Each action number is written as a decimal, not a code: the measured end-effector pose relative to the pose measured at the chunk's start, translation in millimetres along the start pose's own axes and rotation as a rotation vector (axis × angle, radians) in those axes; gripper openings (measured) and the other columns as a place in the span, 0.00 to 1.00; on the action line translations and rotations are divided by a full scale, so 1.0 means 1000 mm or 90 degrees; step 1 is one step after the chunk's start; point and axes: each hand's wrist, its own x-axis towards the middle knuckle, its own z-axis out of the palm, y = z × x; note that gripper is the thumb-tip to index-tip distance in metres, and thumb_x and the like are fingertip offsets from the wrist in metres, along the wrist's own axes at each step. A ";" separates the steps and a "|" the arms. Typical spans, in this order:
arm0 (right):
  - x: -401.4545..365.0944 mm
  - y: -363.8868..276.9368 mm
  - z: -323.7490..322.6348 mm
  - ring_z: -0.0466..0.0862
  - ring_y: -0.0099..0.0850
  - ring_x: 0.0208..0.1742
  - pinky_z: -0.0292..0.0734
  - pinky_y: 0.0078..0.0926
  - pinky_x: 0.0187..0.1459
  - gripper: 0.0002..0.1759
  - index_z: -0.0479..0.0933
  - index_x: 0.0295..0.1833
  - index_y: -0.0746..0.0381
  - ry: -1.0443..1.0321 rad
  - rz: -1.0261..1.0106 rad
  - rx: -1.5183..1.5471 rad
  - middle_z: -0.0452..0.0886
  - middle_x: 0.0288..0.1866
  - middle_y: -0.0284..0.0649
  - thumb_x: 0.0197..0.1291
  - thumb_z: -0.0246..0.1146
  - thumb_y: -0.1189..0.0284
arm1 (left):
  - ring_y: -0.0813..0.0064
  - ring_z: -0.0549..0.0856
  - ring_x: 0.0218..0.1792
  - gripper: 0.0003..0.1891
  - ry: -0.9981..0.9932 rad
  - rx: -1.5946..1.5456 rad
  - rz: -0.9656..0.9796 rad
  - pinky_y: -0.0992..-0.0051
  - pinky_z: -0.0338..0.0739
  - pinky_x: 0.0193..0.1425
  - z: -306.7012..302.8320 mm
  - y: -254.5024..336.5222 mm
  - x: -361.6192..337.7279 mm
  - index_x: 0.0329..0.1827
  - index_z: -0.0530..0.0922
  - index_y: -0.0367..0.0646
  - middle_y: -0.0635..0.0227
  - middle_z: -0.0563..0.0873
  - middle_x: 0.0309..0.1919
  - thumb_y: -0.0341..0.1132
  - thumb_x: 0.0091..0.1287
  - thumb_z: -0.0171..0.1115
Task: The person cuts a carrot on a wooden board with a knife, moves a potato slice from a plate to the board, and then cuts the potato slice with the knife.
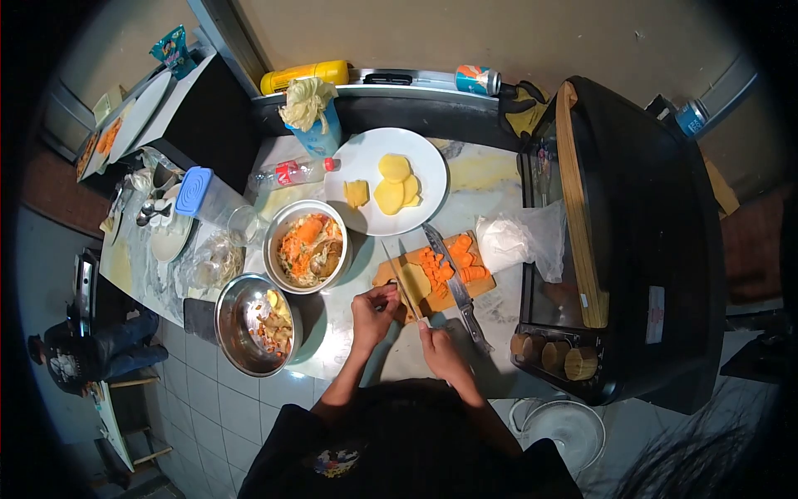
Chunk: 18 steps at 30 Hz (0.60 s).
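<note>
My right hand (440,348) is wrapped round the handle of a knife, whose narrow blade (402,287) points away over a wooden cutting board (485,288). Under and beside that blade lies a yellow slice (415,281), like those on the plate. My left hand (374,314) has its fingers bent together at the board's left edge, by the blade; what they hold is too small to tell. Cut orange pieces (436,270) are heaped on the board. A second, wider knife (457,287) lies across them, its dark handle toward me.
Behind the board stands a white plate (428,212) with yellow slices. To the left are a pot (272,258) of shredded food and a steel bowl (229,333) with peelings. A white plastic bag (503,241) and a black oven (640,241) are on the right. A person (71,358) is far left.
</note>
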 end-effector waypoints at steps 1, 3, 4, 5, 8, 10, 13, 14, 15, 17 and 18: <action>-0.002 -0.001 -0.003 0.75 0.60 0.29 0.67 0.49 0.31 0.31 0.70 0.24 0.74 0.009 -0.011 0.023 0.72 0.21 0.62 0.71 0.42 0.58 | 0.75 0.86 0.35 0.12 0.019 -0.009 0.014 0.77 0.79 0.43 0.002 -0.002 0.000 0.44 0.81 0.29 0.57 0.87 0.32 0.26 0.59 0.63; -0.003 -0.005 -0.015 0.75 0.60 0.29 0.67 0.49 0.31 0.31 0.70 0.24 0.73 0.003 0.018 0.019 0.71 0.21 0.62 0.71 0.43 0.58 | 0.77 0.86 0.33 0.11 0.041 -0.016 0.024 0.79 0.79 0.40 0.004 -0.001 0.000 0.43 0.81 0.28 0.59 0.87 0.31 0.26 0.59 0.64; -0.002 -0.006 -0.022 0.74 0.60 0.29 0.66 0.48 0.31 0.30 0.70 0.24 0.73 0.001 0.046 0.013 0.71 0.21 0.61 0.71 0.43 0.58 | 0.76 0.86 0.33 0.11 0.041 0.004 0.021 0.79 0.79 0.40 0.005 0.002 -0.001 0.44 0.81 0.29 0.59 0.87 0.31 0.26 0.60 0.63; -0.001 -0.006 -0.030 0.75 0.60 0.35 0.67 0.52 0.36 0.28 0.73 0.29 0.71 -0.009 0.045 -0.052 0.75 0.29 0.61 0.71 0.42 0.58 | 0.76 0.86 0.34 0.12 0.041 0.023 0.017 0.79 0.79 0.40 0.005 0.004 -0.002 0.44 0.81 0.29 0.58 0.87 0.31 0.27 0.60 0.63; 0.001 0.003 -0.040 0.75 0.61 0.36 0.67 0.52 0.36 0.28 0.74 0.29 0.70 0.025 0.042 -0.074 0.76 0.29 0.61 0.71 0.42 0.58 | 0.75 0.86 0.35 0.12 0.043 0.070 0.025 0.78 0.79 0.40 0.006 0.007 -0.003 0.45 0.80 0.29 0.57 0.87 0.32 0.27 0.60 0.63; -0.001 0.008 -0.043 0.76 0.61 0.37 0.68 0.51 0.36 0.28 0.74 0.29 0.70 0.030 0.071 -0.087 0.76 0.30 0.62 0.71 0.42 0.58 | 0.74 0.87 0.35 0.12 0.045 0.091 0.047 0.78 0.79 0.41 0.005 0.013 -0.004 0.45 0.80 0.28 0.57 0.86 0.32 0.26 0.60 0.63; -0.005 0.016 -0.043 0.74 0.60 0.34 0.66 0.50 0.33 0.27 0.72 0.27 0.71 0.057 0.054 -0.075 0.74 0.26 0.62 0.71 0.45 0.59 | 0.73 0.87 0.36 0.14 0.051 0.105 0.083 0.77 0.79 0.43 0.009 0.012 -0.006 0.47 0.79 0.28 0.56 0.86 0.34 0.25 0.59 0.63; -0.007 0.018 -0.042 0.74 0.61 0.34 0.66 0.51 0.33 0.27 0.72 0.27 0.71 0.045 0.067 -0.091 0.74 0.26 0.62 0.70 0.45 0.59 | 0.73 0.87 0.36 0.15 0.057 0.097 0.097 0.76 0.80 0.44 0.010 0.012 -0.006 0.48 0.78 0.27 0.56 0.86 0.35 0.24 0.58 0.63; -0.008 0.020 -0.041 0.74 0.61 0.34 0.66 0.51 0.34 0.27 0.72 0.27 0.71 0.033 0.080 -0.107 0.74 0.27 0.62 0.70 0.45 0.59 | 0.73 0.87 0.36 0.15 0.057 0.096 0.096 0.76 0.80 0.44 0.010 0.012 -0.007 0.48 0.78 0.27 0.56 0.86 0.35 0.24 0.58 0.63; -0.010 0.021 -0.039 0.74 0.61 0.34 0.66 0.51 0.34 0.27 0.72 0.27 0.71 0.040 0.073 -0.110 0.74 0.26 0.62 0.70 0.45 0.59 | 0.72 0.86 0.38 0.16 0.037 0.088 0.075 0.76 0.80 0.45 0.010 0.014 -0.006 0.50 0.77 0.27 0.56 0.85 0.36 0.22 0.57 0.63; -0.009 0.022 -0.038 0.74 0.61 0.35 0.66 0.51 0.34 0.27 0.72 0.27 0.71 0.048 0.067 -0.112 0.74 0.26 0.62 0.70 0.45 0.59 | 0.72 0.86 0.38 0.16 0.039 0.088 0.075 0.76 0.80 0.45 0.010 0.015 -0.006 0.50 0.77 0.27 0.56 0.85 0.36 0.22 0.57 0.63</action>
